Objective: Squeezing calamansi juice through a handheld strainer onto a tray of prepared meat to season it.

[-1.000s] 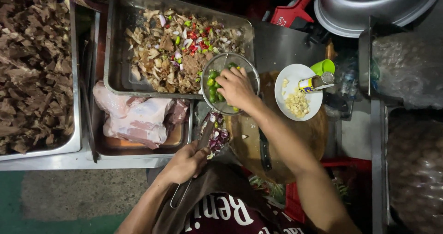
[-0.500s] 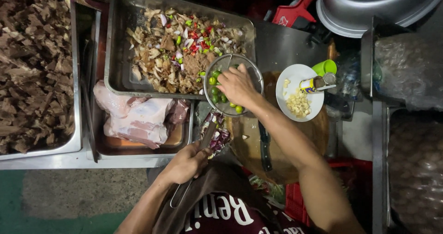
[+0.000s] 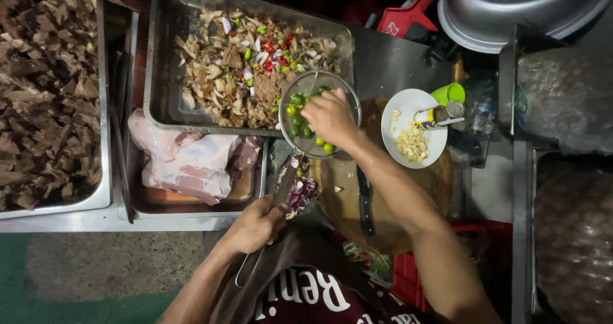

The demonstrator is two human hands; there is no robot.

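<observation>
My left hand [image 3: 255, 223] grips the long metal handle of a round wire strainer [image 3: 290, 135], whose basket hangs over the near right corner of a steel tray [image 3: 159, 75] of chopped meat, onion and chili. Small green limes [image 3: 299, 121] lie in the basket. My right hand [image 3: 329, 116] reaches into the strainer with fingers curled over the limes; whether it holds one is hidden. Below it is a round wooden chopping board [image 3: 345, 196] with a dark-handled knife [image 3: 365, 203] on it.
A white plate [image 3: 399, 139] with chopped garlic and a small jar sits right of the strainer, a green cup [image 3: 450, 94] behind it. Raw pale meat [image 3: 185, 161] lies in a tray at left; a tray of brown meat pieces [image 3: 45, 88] at far left. Grey basin [image 3: 511, 11] top right.
My right hand has shifted slightly inside the strainer, and more limes show around it. My left hand keeps its grip on the handle.
</observation>
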